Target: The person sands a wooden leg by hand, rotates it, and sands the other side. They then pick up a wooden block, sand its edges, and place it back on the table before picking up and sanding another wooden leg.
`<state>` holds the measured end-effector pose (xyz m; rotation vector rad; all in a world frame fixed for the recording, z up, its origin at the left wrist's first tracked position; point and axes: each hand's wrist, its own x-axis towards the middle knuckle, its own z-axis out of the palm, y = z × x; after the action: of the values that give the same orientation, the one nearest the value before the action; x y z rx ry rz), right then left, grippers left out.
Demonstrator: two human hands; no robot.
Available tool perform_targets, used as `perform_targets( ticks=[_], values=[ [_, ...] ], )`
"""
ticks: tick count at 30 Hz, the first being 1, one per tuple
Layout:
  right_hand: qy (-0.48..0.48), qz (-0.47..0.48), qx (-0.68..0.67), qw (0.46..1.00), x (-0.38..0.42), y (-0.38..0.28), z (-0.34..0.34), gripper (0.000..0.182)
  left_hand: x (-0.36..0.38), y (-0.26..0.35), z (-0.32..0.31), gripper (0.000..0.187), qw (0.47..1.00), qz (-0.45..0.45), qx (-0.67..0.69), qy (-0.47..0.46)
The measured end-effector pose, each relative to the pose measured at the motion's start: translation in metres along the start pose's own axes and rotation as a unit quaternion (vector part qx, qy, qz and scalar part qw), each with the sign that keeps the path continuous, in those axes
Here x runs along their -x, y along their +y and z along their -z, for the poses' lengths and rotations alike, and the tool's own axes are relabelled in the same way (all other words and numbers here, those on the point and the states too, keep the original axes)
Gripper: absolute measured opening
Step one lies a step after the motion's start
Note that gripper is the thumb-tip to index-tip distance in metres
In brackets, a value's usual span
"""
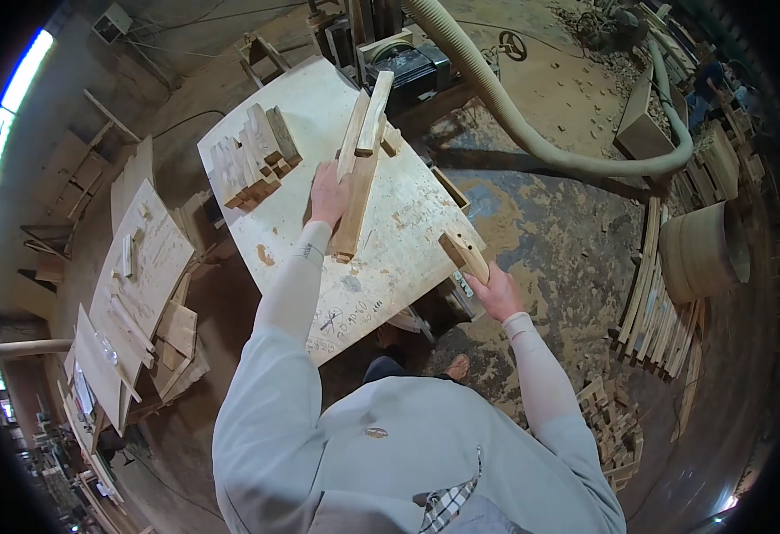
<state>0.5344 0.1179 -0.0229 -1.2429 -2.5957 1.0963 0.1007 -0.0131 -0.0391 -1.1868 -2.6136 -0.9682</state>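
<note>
My left hand (329, 196) is closed on the near end of a narrow wooden strip (352, 135) on the pale worktable (390, 240). Right beside it lie a thicker wooden bar (375, 114) and a longer brown board (354, 209). Past the table's right edge, my right hand (496, 292) grips a short wooden block (464, 255) with dark holes in its face. A stack of cut wooden pieces (252, 160) sits on the table to the left of my left hand.
A machine with a dark motor (412, 67) stands behind the table. A thick ribbed hose (532, 133) curves to the right. Long wooden slats (662, 294) and a round drum (697, 249) are at right, a board-covered bench (145, 258) at left. Another person (706, 89) is far right.
</note>
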Motion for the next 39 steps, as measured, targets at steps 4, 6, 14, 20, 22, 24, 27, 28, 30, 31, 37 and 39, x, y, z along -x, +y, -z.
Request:
perform_targets(
  ticks=[4, 6, 14, 20, 22, 24, 27, 28, 30, 31, 37, 39],
  values=[
    [-0.014, -0.006, -0.009, 1.000, 0.001, -0.003, 0.006, 0.058, -0.009, -0.007, 0.015, 0.049, 0.998, 0.020, 0.056, -0.012],
    [-0.012, -0.006, -0.011, 1.000, 0.002, -0.006, 0.009, 0.056, -0.016, -0.005, 0.016, 0.050, 0.999, 0.008, 0.027, 0.016],
    [-0.037, -0.036, -0.010, 0.999, 0.008, -0.019, 0.027, 0.054, -0.002, 0.032, 0.041, 0.052, 0.993, 0.057, 0.069, -0.075],
    [-0.027, -0.019, -0.016, 0.999, 0.007, -0.011, 0.024, 0.054, 0.007, 0.004, 0.016, 0.061, 0.986, 0.019, 0.068, -0.148],
    [-0.027, -0.011, -0.023, 0.999, 0.005, -0.009, 0.025, 0.053, 0.005, 0.001, 0.008, 0.060, 0.988, 0.014, 0.061, -0.141],
    [-0.024, -0.011, -0.026, 0.999, 0.006, -0.010, 0.025, 0.051, 0.001, -0.002, 0.003, 0.059, 0.990, 0.007, 0.053, -0.134],
    [-0.022, -0.018, -0.008, 1.000, 0.006, -0.013, 0.026, 0.050, -0.007, -0.001, -0.001, 0.057, 0.989, 0.007, 0.045, -0.140],
    [-0.025, -0.018, -0.007, 1.000, 0.006, -0.015, 0.027, 0.050, -0.010, 0.002, -0.001, 0.057, 0.989, 0.008, 0.047, -0.140],
    [-0.020, -0.024, 0.001, 1.000, 0.006, -0.018, 0.028, 0.050, -0.015, 0.004, -0.003, 0.057, 0.989, 0.013, 0.050, -0.142],
    [-0.022, -0.025, 0.002, 0.999, 0.005, -0.017, 0.027, 0.050, -0.017, 0.002, -0.005, 0.056, 0.989, 0.006, 0.053, -0.136],
    [-0.017, -0.022, 0.022, 0.999, 0.003, -0.014, 0.020, 0.048, -0.026, 0.006, -0.009, 0.065, 0.989, 0.002, 0.047, -0.138],
    [-0.016, -0.027, 0.017, 0.999, 0.002, -0.014, 0.018, 0.047, -0.025, 0.015, -0.002, 0.074, 0.989, 0.005, 0.041, -0.141]
  ],
)
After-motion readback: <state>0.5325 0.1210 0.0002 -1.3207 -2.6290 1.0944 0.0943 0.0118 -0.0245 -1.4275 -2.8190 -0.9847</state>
